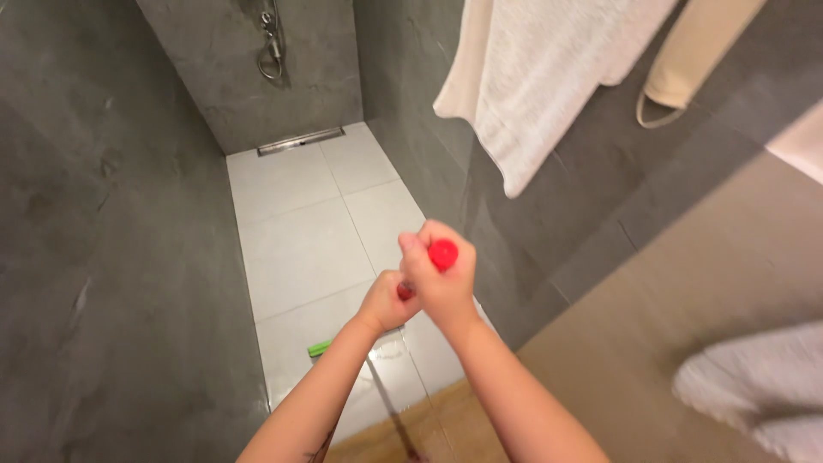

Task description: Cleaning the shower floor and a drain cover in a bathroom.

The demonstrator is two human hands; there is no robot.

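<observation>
My right hand (439, 279) is wrapped around the red top end of a long handle (443, 255), held out in front of me. Just below it, my left hand (387, 300) grips the same red handle lower down. A thin dark shaft (387, 403) runs down from my hands toward the floor. A green piece (320, 348) shows at floor level beside my left forearm; I cannot tell whether it belongs to the tool. A wet patch lies on the white tile near it.
I look down into a narrow shower stall with dark grey walls (111, 257), white floor tiles (300, 231) and a steel strip drain (300, 141) at the far end. A shower hose (272, 43) hangs on the back wall. White towels (531, 77) hang at the right.
</observation>
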